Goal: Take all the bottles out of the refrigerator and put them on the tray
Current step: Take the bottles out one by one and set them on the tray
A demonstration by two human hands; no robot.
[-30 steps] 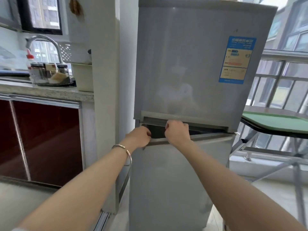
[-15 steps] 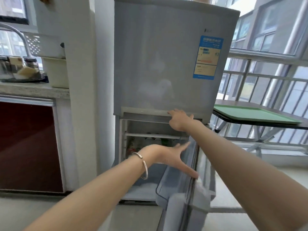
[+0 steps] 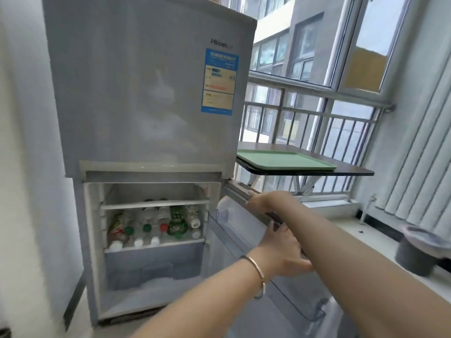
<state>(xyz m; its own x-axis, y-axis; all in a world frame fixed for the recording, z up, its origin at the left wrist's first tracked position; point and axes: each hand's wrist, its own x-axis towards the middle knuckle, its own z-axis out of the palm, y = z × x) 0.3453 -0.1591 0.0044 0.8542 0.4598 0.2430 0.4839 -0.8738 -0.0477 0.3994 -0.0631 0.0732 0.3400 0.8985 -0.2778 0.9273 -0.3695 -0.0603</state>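
The grey refrigerator (image 3: 146,93) stands ahead with its lower door (image 3: 244,240) swung wide open to the right. Several bottles (image 3: 156,223) lie on their sides on the middle shelf, caps toward me. An empty green tray (image 3: 285,160) rests on a dark folding table (image 3: 353,170) to the right of the fridge. My right hand (image 3: 263,200) grips the top edge of the open door. My left hand (image 3: 280,252), with a bangle on the wrist, presses flat against the door's inner side, fingers spread.
A white wall (image 3: 29,167) flanks the fridge on the left. Behind the table are a window railing (image 3: 317,123) and vertical blinds (image 3: 419,142). A dark grey bin (image 3: 419,252) sits on the low sill at the right.
The lower door went from barely cracked to fully open. My left hand moved from the handle to the door's inner face. My view turned right, away from the kitchen counter.
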